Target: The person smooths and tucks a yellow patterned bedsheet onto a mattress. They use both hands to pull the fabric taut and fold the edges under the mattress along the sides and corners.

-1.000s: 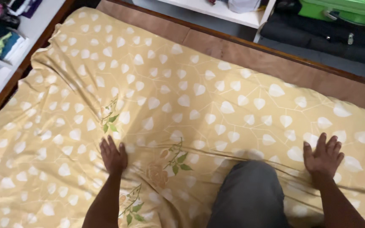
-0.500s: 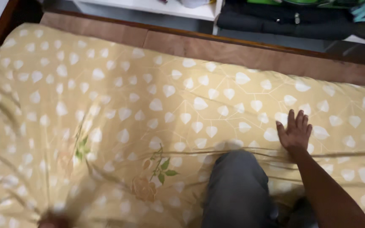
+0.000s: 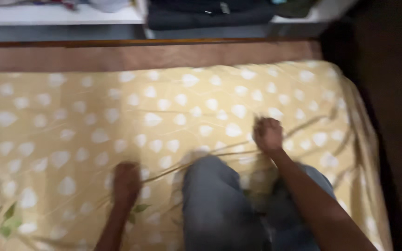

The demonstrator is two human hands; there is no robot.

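A yellow bedsheet (image 3: pixel 117 111) with white leaf shapes covers the mattress below me. My left hand (image 3: pixel 126 182) is closed into a fist on the sheet near my left knee. My right hand (image 3: pixel 268 135) is also a fist, bunching a fold of the sheet, with creases running from it toward the right edge. My knees in grey trousers (image 3: pixel 219 204) rest on the sheet between the hands. The picture is blurred by motion.
A brown strip of bare mattress (image 3: pixel 140 56) runs along the far side, with a wooden bed rail behind it. A white shelf (image 3: pixel 56 15) and dark folded clothes (image 3: pixel 210 14) sit beyond. The bed's right edge (image 3: pixel 364 139) drops to dark floor.
The view has swung right toward the bed's right edge. Both hands went from flat and spread to fists on the sheet, and creases now radiate from the right hand.
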